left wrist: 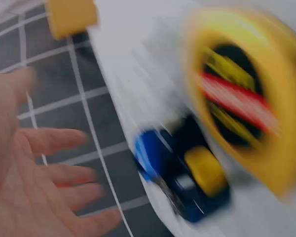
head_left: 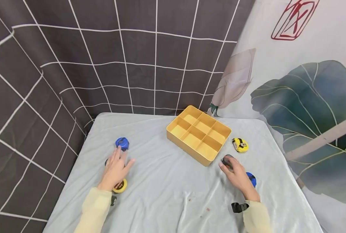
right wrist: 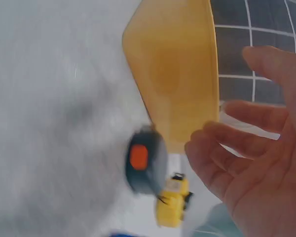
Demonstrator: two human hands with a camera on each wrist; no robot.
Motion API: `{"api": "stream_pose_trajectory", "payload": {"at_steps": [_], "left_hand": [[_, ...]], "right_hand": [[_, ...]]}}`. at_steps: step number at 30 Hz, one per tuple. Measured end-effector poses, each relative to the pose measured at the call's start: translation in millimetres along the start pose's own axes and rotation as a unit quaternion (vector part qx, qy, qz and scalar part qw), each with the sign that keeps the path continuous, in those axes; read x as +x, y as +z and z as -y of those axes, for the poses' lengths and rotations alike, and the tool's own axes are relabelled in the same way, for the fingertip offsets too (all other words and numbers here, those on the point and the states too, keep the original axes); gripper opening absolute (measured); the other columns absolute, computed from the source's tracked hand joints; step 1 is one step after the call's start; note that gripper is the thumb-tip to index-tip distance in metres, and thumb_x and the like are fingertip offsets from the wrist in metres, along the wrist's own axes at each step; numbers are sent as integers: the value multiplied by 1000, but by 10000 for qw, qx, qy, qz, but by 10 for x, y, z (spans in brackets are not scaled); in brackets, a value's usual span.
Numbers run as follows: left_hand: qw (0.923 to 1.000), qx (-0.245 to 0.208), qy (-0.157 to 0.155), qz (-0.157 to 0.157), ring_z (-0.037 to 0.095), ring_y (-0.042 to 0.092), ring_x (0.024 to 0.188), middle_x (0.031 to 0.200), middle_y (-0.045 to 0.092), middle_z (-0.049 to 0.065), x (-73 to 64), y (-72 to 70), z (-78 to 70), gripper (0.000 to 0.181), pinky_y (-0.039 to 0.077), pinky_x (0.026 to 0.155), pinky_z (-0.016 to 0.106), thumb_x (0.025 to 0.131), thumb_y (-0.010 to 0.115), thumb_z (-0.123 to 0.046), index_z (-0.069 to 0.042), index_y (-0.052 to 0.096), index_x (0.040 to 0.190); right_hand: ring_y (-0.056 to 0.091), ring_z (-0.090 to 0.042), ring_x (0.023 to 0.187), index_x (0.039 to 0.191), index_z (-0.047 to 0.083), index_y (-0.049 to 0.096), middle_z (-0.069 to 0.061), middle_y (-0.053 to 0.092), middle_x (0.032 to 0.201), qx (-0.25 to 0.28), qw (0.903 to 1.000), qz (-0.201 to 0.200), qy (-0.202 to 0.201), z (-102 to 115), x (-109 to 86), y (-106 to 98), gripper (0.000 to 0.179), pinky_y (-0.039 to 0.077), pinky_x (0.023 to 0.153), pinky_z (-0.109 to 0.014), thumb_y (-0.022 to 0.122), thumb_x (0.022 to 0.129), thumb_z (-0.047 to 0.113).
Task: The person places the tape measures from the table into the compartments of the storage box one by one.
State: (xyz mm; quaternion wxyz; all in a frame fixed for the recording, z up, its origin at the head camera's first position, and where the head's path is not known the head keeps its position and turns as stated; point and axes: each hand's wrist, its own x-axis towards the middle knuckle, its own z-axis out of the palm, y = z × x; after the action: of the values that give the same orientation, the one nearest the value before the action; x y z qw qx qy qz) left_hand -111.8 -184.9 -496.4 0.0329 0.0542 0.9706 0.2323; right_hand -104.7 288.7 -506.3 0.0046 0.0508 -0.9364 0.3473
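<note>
My left hand (head_left: 114, 168) hovers over the left of the table with its fingers spread and nothing in them. Just beyond its fingertips lies a blue tape measure (head_left: 122, 144); a yellow one (head_left: 120, 186) with a dark label sits beside the wrist. Another dark item is mostly hidden beneath this hand. In the left wrist view, a blue-and-black tape measure (left wrist: 192, 177) with a yellow button shows blurred. My right hand (head_left: 237, 176), fingers loosely bent, is over a dark tape measure (head_left: 227, 160); the right wrist view shows its orange button and the fingers apart from it.
A yellow box (head_left: 187, 147) with several compartments, none holding anything, stands at the back right of the cloth-covered table (head_left: 155, 194). Right of it lies a yellow tape measure (head_left: 240, 145). Behind the right wrist is a blue tape measure (head_left: 251, 179). Curtains (head_left: 138, 77) hang behind.
</note>
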Motion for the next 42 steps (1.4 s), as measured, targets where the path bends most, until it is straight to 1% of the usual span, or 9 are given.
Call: {"api": "stream_pose_trajectory", "payload": {"at_steps": [4,10,19,22,27,30,34,38,42], "left_hand": [[9995,-328,11,18,40,40,123,133,45,24,223,35,-219,62,32,97,56,92,44,-47,5,52,125],[9943,-1055,-53,-139,39,53,109,117,57,23,512,254,-441,54,40,93,48,91,51,-40,7,56,118],[9702,-2323,-688,-24,38,41,123,132,44,26,903,605,-632,62,33,101,47,92,50,-41,5,41,133],[9651,-2545,-608,-91,37,39,125,136,42,23,1089,736,-684,64,31,103,47,92,49,-41,1,34,138],[9549,-2910,-161,569,32,18,137,151,18,16,1361,906,-813,73,17,109,46,93,41,-46,-7,10,148],[9403,-3329,15,701,29,12,139,153,9,12,1457,958,-891,76,14,110,45,93,40,-48,-11,2,148],[9238,-3795,73,508,25,18,138,152,16,11,1475,961,-949,74,16,110,43,93,43,-47,-16,6,149],[9214,-3866,52,402,28,25,135,149,25,12,1315,853,-1005,71,21,108,46,92,45,-46,-17,13,148],[9217,-3868,-159,224,28,34,130,146,32,9,1065,735,-1017,69,28,104,47,91,44,-50,-19,20,147]], "right_hand": [[60,-25,96,113,4,59,-12,64,104,439,9977,-185,486,0,108,78,42,49,78,-39,49,92,40],[54,-32,109,133,-3,41,-22,56,120,1010,9855,-225,1346,72,230,230,66,44,89,-44,45,92,47],[44,-28,122,143,-4,22,-23,41,137,2891,9257,-767,2316,170,417,501,66,44,92,-30,51,93,28],[46,-27,121,141,-5,24,-24,42,136,3049,9177,-1062,2315,187,428,535,62,46,88,-26,51,92,22],[50,-28,117,139,-6,29,-24,47,131,3092,9155,-1267,2241,207,427,567,56,49,77,-18,51,91,14],[52,-29,113,137,-7,35,-26,51,126,3210,9114,-1484,2106,210,420,597,52,48,70,-12,52,89,8],[53,-32,111,135,-10,36,-28,51,123,3289,9094,-1673,1919,214,390,610,51,48,67,-12,50,87,3],[55,-29,107,133,-11,37,-27,51,121,3229,9095,-1749,1947,216,308,600,50,49,64,-14,49,86,-1],[62,-9,93,131,-11,40,-26,52,119,3250,9102,-1671,1948,236,223,595,48,51,63,-16,50,86,-2]]}}
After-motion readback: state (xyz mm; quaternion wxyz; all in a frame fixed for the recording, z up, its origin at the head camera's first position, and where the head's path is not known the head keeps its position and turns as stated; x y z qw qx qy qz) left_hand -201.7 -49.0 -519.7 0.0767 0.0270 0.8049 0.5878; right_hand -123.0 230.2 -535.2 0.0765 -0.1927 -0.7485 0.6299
